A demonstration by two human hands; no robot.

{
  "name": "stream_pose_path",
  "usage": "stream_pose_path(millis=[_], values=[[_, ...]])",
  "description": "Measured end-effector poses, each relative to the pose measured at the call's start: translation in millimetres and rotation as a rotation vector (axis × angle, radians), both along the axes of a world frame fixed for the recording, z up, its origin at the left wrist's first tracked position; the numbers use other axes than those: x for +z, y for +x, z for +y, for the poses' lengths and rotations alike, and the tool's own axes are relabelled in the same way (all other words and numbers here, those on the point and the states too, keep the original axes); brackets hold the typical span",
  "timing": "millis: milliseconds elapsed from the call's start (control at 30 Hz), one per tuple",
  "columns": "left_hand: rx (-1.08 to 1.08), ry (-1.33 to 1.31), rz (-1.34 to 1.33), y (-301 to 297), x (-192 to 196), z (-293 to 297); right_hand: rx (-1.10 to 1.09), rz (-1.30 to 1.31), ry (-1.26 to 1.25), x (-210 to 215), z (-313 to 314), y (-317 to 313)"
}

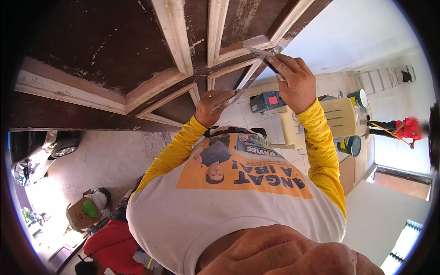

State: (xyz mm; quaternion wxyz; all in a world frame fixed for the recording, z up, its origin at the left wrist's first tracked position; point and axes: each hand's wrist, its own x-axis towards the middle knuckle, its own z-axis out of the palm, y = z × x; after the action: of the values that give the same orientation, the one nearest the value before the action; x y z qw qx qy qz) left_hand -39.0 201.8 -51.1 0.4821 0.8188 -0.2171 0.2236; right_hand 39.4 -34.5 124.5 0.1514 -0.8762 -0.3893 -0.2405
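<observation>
I face a dark brown wooden panelled door (114, 41) with pale, worn mouldings and flaking paint. My right hand (293, 82) is raised and grips a putty knife (262, 49). Its blade carries pale filler and presses against a moulding near the door's right edge. Lower on the door, my left hand (213, 106) holds a second thin metal blade (234, 95) that points toward the right hand. Both arms wear yellow sleeves on a white shirt with an orange print (238, 183).
Behind the door's edge stand a cream plastic chair (340, 117), a dark tool case (267, 101) and two paint cans (351, 145). A ladder (380, 78) leans far right, near a person in red (407, 129) holding a stick. At left are a car (41, 153) and a cardboard box (82, 213).
</observation>
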Motion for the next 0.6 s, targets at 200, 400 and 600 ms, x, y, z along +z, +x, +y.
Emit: stream_pose_path(millis=[200,400,600], values=[[-0.009,-0.09,0.091,-3.7,-12.8,10.2,-0.039,-0.308,-0.213,-46.3,5.0,40.6],[-0.039,-0.111,0.128,-3.0,-23.1,20.7,-0.156,-0.301,-0.178,-73.5,22.6,42.6],[-0.103,-0.089,0.129,4.2,-20.6,26.2,-0.169,-0.221,-0.218,-80.6,32.6,36.1]])
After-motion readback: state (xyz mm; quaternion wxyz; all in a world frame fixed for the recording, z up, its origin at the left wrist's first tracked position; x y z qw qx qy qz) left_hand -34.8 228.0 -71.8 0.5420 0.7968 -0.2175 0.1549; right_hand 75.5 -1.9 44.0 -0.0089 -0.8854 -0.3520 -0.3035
